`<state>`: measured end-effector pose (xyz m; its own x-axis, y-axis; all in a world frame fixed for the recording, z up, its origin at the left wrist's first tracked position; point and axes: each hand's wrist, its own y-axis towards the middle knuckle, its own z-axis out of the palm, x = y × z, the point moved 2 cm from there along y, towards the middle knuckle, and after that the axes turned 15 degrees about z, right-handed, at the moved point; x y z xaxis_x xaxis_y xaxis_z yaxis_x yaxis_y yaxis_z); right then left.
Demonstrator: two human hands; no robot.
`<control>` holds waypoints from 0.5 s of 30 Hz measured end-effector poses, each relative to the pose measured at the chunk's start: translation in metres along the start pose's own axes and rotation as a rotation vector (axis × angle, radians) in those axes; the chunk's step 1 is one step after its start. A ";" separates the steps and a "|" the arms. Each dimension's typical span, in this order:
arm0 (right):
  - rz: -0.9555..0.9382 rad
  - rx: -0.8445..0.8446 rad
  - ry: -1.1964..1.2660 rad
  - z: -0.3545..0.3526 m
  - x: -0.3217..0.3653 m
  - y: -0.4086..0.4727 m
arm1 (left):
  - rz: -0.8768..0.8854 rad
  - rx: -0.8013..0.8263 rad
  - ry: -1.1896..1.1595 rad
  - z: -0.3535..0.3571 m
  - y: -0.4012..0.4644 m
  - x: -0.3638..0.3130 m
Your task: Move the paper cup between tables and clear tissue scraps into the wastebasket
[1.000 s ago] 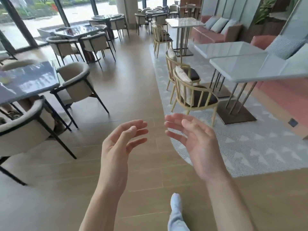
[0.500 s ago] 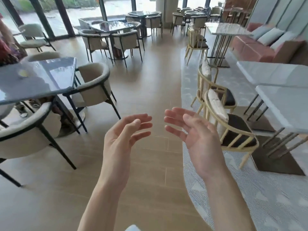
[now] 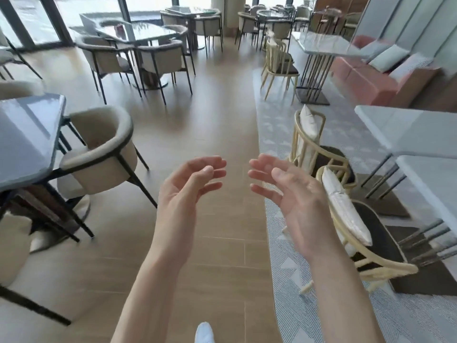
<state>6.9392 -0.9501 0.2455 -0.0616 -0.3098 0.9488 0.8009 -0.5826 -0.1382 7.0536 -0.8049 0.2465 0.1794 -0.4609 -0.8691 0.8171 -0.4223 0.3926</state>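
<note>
- Two bare hands up mid-frame over the light wooden floor (image 3: pixel 222 115): left hand (image 3: pixel 183 194) and right hand (image 3: pixel 294 196), palms facing, fingers loosely spread, holding nothing.
- Glossy grey table (image 3: pixel 22 144) at left, white marble table (image 3: pixel 408 129) at right.
- Paper cup, tissue scraps, wastebasket: cannot tell where.

The floor (image 3: pixel 217 115) looks like matt wood planks. The dark table (image 3: pixel 24 139) has a glossy, smooth top. The beige chair (image 3: pixel 103 154) looks like soft cloth on thin black metal legs. The rug (image 3: pixel 321 318) is woven and patterned. The white table (image 3: pixel 408 129) looks smooth.
</note>
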 end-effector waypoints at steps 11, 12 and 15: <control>-0.034 -0.125 0.015 0.006 0.023 0.229 | -0.057 0.116 -0.013 0.007 0.217 0.107; -0.030 -0.128 0.019 0.003 0.023 0.252 | -0.066 0.115 0.000 0.007 0.236 0.121; -0.035 -0.125 0.038 -0.003 0.026 0.331 | -0.046 0.103 0.033 0.007 0.301 0.159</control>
<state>7.2012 -1.1530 0.2232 -0.1129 -0.3149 0.9424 0.7175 -0.6820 -0.1419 7.3242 -1.0109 0.2289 0.1626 -0.4138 -0.8957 0.7646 -0.5209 0.3795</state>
